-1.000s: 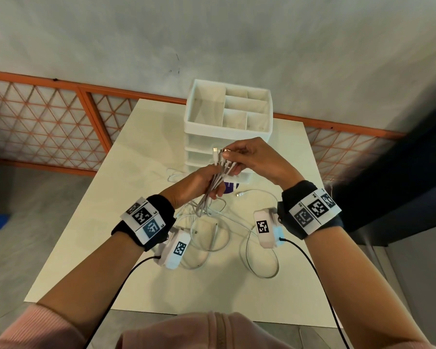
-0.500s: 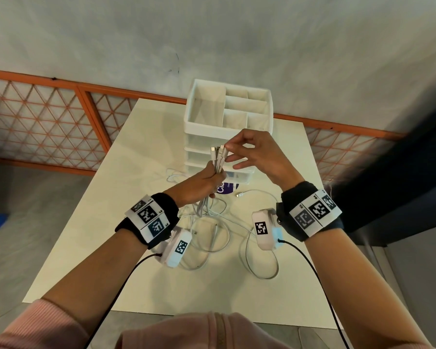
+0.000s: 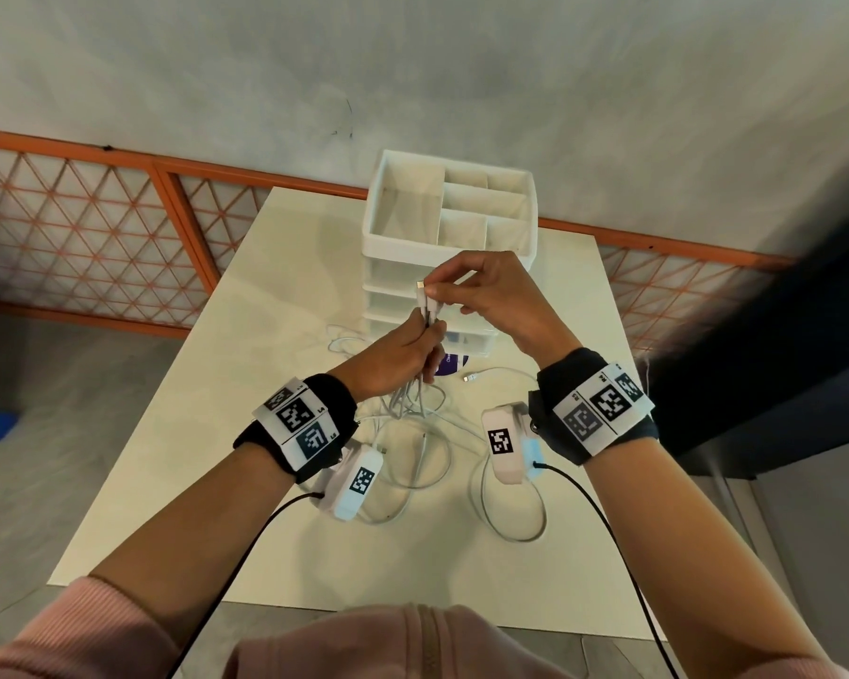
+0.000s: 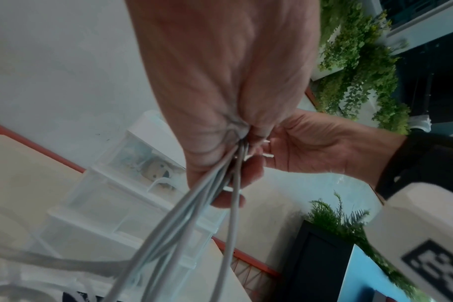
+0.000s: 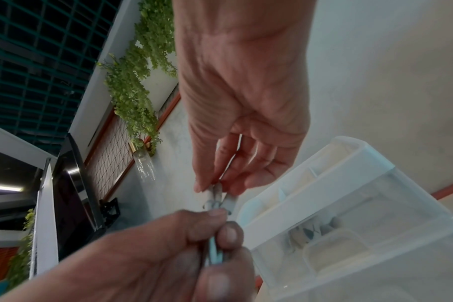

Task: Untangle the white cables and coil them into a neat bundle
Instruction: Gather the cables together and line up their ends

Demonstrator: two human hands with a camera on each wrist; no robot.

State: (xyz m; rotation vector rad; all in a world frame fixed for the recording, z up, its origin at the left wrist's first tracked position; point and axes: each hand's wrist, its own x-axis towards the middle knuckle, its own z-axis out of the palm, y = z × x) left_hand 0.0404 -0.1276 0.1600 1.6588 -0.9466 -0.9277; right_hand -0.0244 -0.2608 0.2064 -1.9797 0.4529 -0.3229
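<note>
Above one table [image 3: 275,267], two hands grip several white cables [image 3: 415,399].

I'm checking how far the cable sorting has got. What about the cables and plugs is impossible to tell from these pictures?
- How many cables the left hand grips: in the left wrist view they overlap and blur.
- Plug types: the right hand covers the plug ends in the right wrist view; too small in the head view.
- Whether the loops on the table are still knotted: wrists and wrist cameras cover them in the head view.
</note>
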